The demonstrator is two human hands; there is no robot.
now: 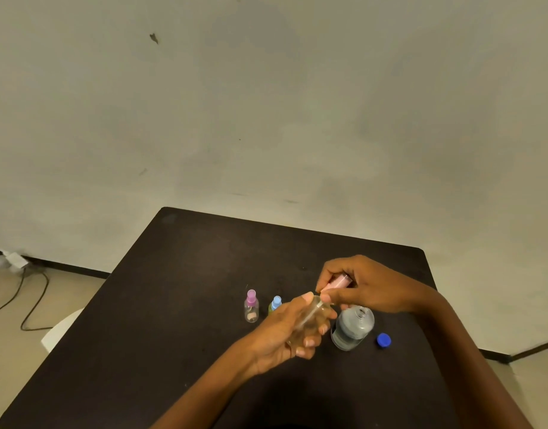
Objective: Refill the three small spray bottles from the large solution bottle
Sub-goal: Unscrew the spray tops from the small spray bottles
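My left hand (pixel 285 331) grips a small clear spray bottle (pixel 310 323), tilted, above the black table (pixel 180 305). My right hand (pixel 362 286) pinches that bottle's pink spray cap (pixel 339 281) at the neck. The large clear solution bottle (pixel 353 328) stands open just right of my left hand, and its blue cap (pixel 384 340) lies on the table to its right. A small bottle with a purple cap (pixel 251 306) stands upright to the left. Beside it stands a small bottle with a light blue cap (pixel 276 303), partly hidden by my left hand.
The table's far edge meets a plain wall. A white chair (pixel 62 329) sits off the table's left side. Cables (pixel 28 298) trail on the floor at the far left.
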